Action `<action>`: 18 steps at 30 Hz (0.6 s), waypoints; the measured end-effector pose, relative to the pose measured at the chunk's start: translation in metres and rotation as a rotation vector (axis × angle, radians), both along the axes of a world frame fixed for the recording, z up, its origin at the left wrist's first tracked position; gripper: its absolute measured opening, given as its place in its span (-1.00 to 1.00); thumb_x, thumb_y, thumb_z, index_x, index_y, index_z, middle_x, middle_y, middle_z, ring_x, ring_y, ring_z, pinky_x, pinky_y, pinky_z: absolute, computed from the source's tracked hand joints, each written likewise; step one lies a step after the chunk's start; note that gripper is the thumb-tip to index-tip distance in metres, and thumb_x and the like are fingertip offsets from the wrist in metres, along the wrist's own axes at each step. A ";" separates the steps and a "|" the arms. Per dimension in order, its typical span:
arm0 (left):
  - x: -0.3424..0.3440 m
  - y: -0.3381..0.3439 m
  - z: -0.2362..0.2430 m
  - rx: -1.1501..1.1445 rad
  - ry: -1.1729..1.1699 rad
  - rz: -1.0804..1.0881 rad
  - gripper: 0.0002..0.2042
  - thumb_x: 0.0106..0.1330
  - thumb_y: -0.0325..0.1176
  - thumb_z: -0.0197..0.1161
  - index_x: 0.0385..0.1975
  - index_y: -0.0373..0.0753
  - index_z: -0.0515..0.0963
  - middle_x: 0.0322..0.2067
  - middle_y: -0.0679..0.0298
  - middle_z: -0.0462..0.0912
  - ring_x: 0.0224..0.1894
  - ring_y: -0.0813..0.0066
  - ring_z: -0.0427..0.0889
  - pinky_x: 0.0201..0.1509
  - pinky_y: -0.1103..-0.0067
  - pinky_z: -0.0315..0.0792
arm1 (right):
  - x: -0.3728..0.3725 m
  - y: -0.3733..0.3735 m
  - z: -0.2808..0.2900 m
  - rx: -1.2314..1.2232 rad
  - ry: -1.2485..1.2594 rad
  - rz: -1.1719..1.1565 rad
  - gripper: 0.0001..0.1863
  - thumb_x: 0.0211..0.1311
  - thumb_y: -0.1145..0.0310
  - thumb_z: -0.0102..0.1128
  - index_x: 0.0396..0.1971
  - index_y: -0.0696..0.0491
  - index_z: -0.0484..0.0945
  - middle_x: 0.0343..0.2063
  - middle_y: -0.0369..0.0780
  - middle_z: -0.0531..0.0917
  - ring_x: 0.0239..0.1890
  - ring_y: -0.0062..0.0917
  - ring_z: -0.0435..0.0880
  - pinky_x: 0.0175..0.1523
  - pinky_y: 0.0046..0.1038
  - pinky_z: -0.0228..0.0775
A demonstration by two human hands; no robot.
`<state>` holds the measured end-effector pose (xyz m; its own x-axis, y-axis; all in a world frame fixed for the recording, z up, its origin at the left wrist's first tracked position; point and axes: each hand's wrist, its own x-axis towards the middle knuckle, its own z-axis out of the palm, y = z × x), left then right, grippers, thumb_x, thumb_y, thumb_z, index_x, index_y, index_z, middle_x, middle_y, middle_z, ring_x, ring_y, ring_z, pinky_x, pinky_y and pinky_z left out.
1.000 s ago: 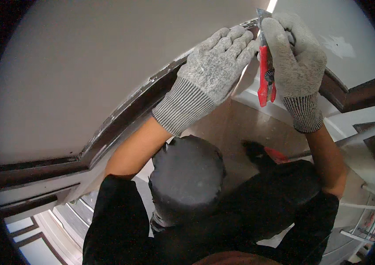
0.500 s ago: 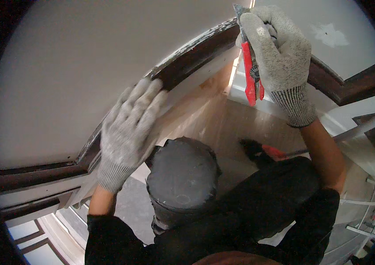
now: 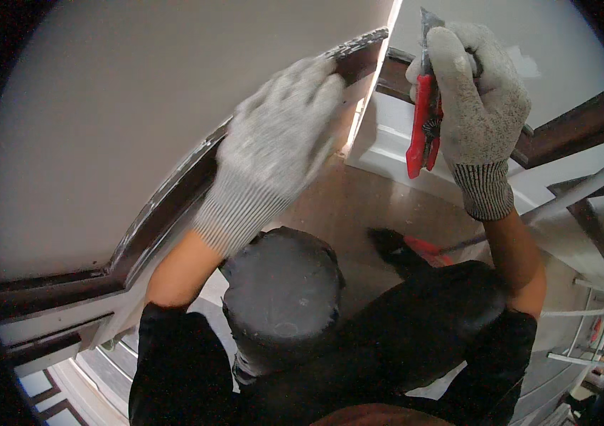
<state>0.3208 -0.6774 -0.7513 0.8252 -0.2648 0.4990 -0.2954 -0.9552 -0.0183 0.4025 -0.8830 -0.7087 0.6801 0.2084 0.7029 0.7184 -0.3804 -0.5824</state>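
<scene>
My left hand point(image 3: 273, 135), in a pale knitted work glove, lies over the dark brown wall moulding point(image 3: 167, 206). Its fingers stretch along the moulding toward the corner, slightly smeared by motion. White flecks and a ragged pale line mark the moulding's upper edge. Raised to the right of the corner, my right hand point(image 3: 483, 92) wears the same sort of glove and is closed round a red and black utility knife point(image 3: 423, 131). The knife's metal blade points up past the thumb, apart from the moulding. A ridged black wheel shows on its handle.
A plain grey-beige wall point(image 3: 117, 128) rises above the moulding. More dark moulding point(image 3: 572, 124) runs along the right wall, below a white patch. My bent knee point(image 3: 288, 284) is close beneath my left arm. On the brown floor point(image 3: 344, 199) is a black and red thing point(image 3: 401, 248).
My left hand has slid up and right along the moulding toward the corner. My right hand, still holding the knife, has moved right, away from the moulding's end.
</scene>
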 end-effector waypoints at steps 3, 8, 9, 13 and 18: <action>-0.044 0.011 0.015 0.033 0.115 0.140 -0.54 0.42 -0.19 0.20 0.27 -0.15 0.41 0.33 0.14 0.42 0.42 0.22 0.38 0.39 0.27 0.35 | 0.004 0.007 0.001 0.059 0.032 0.058 -0.66 0.52 0.14 0.11 -0.22 0.14 0.65 -0.53 -0.29 0.72 -0.54 -0.70 0.64 -0.40 -0.59 0.47; -0.016 0.009 0.009 0.039 0.074 0.012 -0.55 0.44 -0.17 0.19 0.28 -0.14 0.40 0.35 0.14 0.38 0.42 0.18 0.37 0.36 0.26 0.39 | 0.006 0.023 0.002 0.090 -0.211 -0.131 -0.72 0.46 0.25 0.11 -0.34 0.16 0.59 -0.63 -0.28 0.60 -0.62 -0.63 0.55 -0.48 -0.50 0.40; 0.002 0.005 0.004 0.016 0.016 -0.087 -0.54 0.43 -0.19 0.18 0.27 -0.20 0.39 0.33 0.08 0.38 0.41 0.15 0.37 0.39 0.26 0.36 | 0.005 0.019 0.005 0.045 -0.156 -0.040 -0.70 0.49 0.20 0.12 -0.28 0.15 0.62 -0.58 -0.28 0.66 -0.57 -0.66 0.60 -0.44 -0.54 0.43; 0.065 -0.014 -0.012 -0.058 -0.075 -0.194 -0.53 0.40 -0.23 0.18 0.25 -0.26 0.37 0.31 0.04 0.39 0.40 0.11 0.37 0.41 0.24 0.34 | 0.002 0.012 0.004 -0.028 -0.177 0.046 -0.70 0.52 0.20 0.14 -0.20 0.15 0.65 -0.54 -0.26 0.71 -0.52 -0.66 0.66 -0.41 -0.58 0.48; 0.058 -0.017 -0.014 -0.029 -0.010 -0.082 -0.49 0.32 -0.24 0.24 0.26 -0.22 0.37 0.34 0.08 0.37 0.41 0.10 0.37 0.39 0.21 0.36 | 0.000 0.006 -0.003 0.183 0.077 0.111 -0.71 0.53 0.22 0.13 -0.19 0.18 0.63 -0.54 -0.24 0.70 -0.52 -0.64 0.66 -0.42 -0.56 0.51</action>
